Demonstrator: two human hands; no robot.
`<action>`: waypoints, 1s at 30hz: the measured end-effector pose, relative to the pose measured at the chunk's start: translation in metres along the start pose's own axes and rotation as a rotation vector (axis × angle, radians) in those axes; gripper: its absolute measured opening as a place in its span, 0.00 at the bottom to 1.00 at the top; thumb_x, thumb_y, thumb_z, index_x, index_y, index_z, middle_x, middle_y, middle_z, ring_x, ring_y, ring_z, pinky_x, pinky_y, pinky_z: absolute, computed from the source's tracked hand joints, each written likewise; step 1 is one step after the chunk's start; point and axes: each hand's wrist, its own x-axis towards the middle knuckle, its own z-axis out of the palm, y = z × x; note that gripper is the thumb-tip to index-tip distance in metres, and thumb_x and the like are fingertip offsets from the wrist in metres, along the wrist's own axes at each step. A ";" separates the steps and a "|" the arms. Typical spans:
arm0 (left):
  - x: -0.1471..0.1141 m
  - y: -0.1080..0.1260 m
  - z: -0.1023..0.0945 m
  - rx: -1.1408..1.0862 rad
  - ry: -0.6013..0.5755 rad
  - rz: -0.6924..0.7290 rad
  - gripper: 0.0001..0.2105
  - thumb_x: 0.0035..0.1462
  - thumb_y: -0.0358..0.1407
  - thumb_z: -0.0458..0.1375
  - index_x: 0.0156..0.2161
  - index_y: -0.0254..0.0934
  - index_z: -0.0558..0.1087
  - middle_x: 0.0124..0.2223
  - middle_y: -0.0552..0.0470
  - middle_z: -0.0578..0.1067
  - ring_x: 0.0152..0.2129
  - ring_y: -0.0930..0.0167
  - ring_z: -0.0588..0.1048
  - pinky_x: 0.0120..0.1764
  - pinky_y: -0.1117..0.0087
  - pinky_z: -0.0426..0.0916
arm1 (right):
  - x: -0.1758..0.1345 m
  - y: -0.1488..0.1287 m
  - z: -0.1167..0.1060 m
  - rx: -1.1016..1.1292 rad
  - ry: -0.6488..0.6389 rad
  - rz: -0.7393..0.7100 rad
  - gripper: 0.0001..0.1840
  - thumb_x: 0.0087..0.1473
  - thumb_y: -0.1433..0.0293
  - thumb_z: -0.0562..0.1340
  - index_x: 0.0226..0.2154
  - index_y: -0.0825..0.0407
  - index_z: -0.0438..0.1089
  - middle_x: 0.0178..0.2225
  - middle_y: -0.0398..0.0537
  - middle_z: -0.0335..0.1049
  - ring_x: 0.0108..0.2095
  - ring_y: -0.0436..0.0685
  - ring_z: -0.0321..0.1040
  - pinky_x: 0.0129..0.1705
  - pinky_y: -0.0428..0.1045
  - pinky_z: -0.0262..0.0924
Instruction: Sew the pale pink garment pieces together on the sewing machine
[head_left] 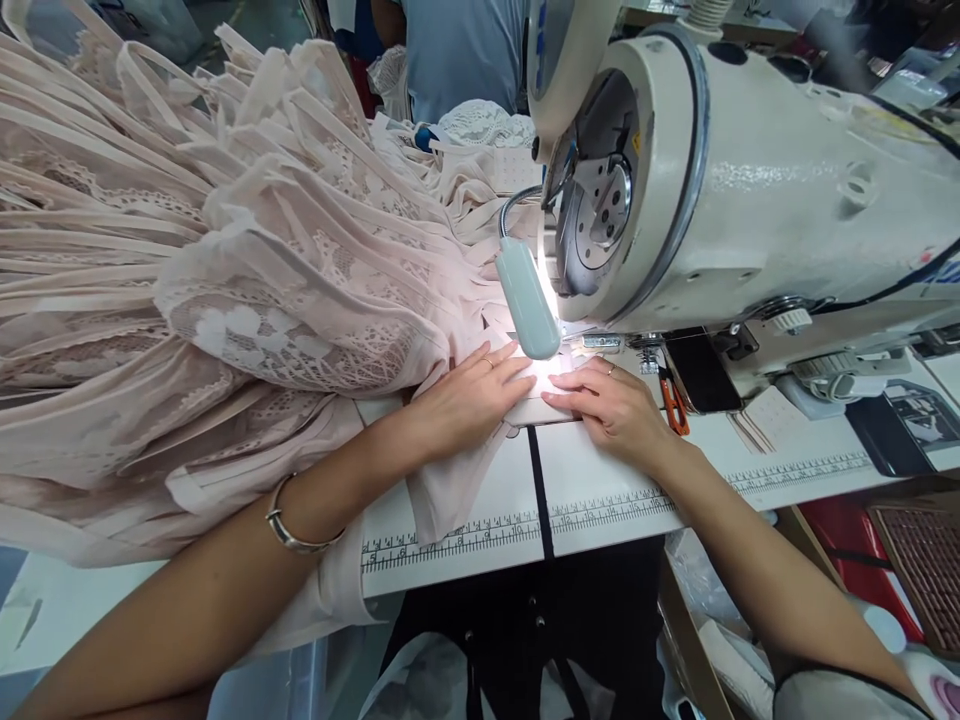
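Observation:
My left hand [480,395] lies with stretched fingers on a pale pink bra piece [454,490], pressing it against the sewing machine's bed. Opposite it, my right hand [615,405] rests its outstretched fingertips on the brightly lit work by the needle area. A small gap separates the two hands. The sewing machine [765,170] stands behind and to the right, and its grey-green lamp [527,300] hides the needle. Left of my hands a big heap of pale pink lace bras [300,310] spreads over the table, their straps trailing leftward.
Orange-handled scissors [673,403] and a dark phone [701,370] lie right of my right hand. A printed ruler strip [465,540] runs along the table's front edge. Another dark device [889,435] lies farther right. Behind the machine is a person in a blue shirt [465,60].

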 end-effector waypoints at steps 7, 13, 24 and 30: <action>0.003 0.001 -0.001 -0.015 -0.027 -0.037 0.13 0.63 0.21 0.49 0.49 0.34 0.69 0.61 0.40 0.69 0.62 0.57 0.65 0.59 0.50 0.64 | -0.001 0.001 0.000 -0.021 -0.007 0.014 0.24 0.59 0.80 0.55 0.45 0.43 0.80 0.46 0.45 0.79 0.46 0.58 0.72 0.48 0.57 0.70; 0.006 0.000 -0.006 -0.026 -0.049 -0.072 0.11 0.65 0.23 0.48 0.46 0.36 0.70 0.58 0.43 0.71 0.58 0.59 0.68 0.60 0.48 0.62 | 0.001 0.000 -0.002 -0.035 -0.071 0.064 0.26 0.57 0.81 0.53 0.47 0.42 0.78 0.49 0.44 0.78 0.50 0.59 0.72 0.51 0.59 0.68; 0.013 -0.008 -0.003 -0.068 -0.004 -0.102 0.07 0.68 0.29 0.50 0.44 0.36 0.71 0.55 0.42 0.72 0.60 0.58 0.66 0.61 0.45 0.58 | 0.006 0.000 0.004 -0.091 -0.078 0.123 0.29 0.55 0.83 0.50 0.49 0.44 0.76 0.52 0.46 0.76 0.54 0.61 0.70 0.52 0.61 0.69; 0.018 -0.009 -0.008 -0.065 -0.020 -0.166 0.07 0.68 0.30 0.52 0.47 0.37 0.72 0.62 0.42 0.69 0.63 0.56 0.62 0.61 0.43 0.57 | 0.011 0.003 0.005 -0.103 -0.155 0.148 0.30 0.55 0.82 0.50 0.53 0.47 0.72 0.56 0.49 0.73 0.53 0.64 0.70 0.53 0.65 0.67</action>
